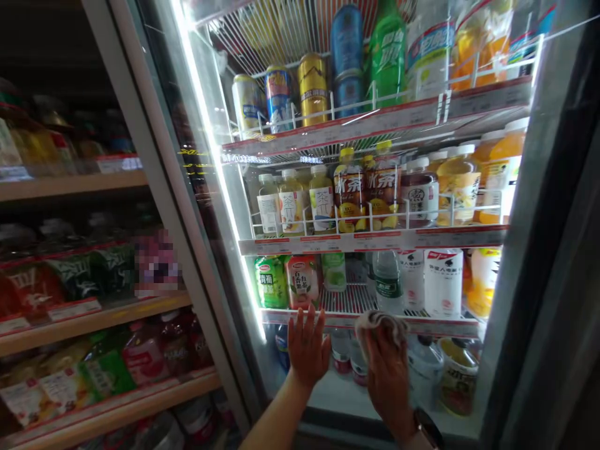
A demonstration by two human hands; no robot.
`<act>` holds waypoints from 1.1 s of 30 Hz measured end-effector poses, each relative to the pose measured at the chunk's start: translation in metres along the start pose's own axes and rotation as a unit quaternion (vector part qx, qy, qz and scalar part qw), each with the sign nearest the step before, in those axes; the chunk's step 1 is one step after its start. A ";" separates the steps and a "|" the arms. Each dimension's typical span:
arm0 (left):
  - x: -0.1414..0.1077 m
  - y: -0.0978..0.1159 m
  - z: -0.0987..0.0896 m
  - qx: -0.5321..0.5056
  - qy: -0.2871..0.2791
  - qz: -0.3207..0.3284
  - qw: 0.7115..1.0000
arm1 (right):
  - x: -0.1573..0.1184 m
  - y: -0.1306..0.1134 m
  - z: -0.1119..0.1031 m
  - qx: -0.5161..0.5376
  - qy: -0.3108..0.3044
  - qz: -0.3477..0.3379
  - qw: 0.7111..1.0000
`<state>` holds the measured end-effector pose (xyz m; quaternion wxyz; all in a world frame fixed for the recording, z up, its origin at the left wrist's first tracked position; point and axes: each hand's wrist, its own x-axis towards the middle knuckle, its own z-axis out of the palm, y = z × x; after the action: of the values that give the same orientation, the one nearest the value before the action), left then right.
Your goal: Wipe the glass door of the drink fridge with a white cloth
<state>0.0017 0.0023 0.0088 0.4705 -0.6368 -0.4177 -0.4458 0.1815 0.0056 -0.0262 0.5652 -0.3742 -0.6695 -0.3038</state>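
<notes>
My right hand [387, 375] presses a crumpled pale cloth [382, 322] with dark streaks against the glass door [356, 300] of a lit drinks fridge. Its fingers are bent over the cloth, and a dark watch [426, 428] is on that wrist. To the left, my left hand [307, 350] lies flat on the glass, fingers stretched upward and holding nothing. Behind the fingertips, through the glass, stand a green drink carton [272, 282] and a red one [304, 281]. A clear water bottle [388, 281] stands behind the glass above the cloth.
Upper fridge shelves hold cans, a green bottle [388, 56], iced tea bottles [349, 194] and juice bottles [457, 187]. Large bottles stand at the bottom, including a clear one [424, 369]. A metal frame [154, 187] separates the fridge from wooden shelves [94, 319] of drinks at left.
</notes>
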 end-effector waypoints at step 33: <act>0.003 0.000 -0.003 0.010 -0.001 0.009 1.000 | -0.044 -0.027 0.010 0.067 -0.061 -0.063 0.994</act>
<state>0.0015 0.0003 0.0120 0.4805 -0.6359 -0.4169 -0.4371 0.1563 -0.0074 -0.0708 0.5271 -0.3107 -0.7437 -0.2695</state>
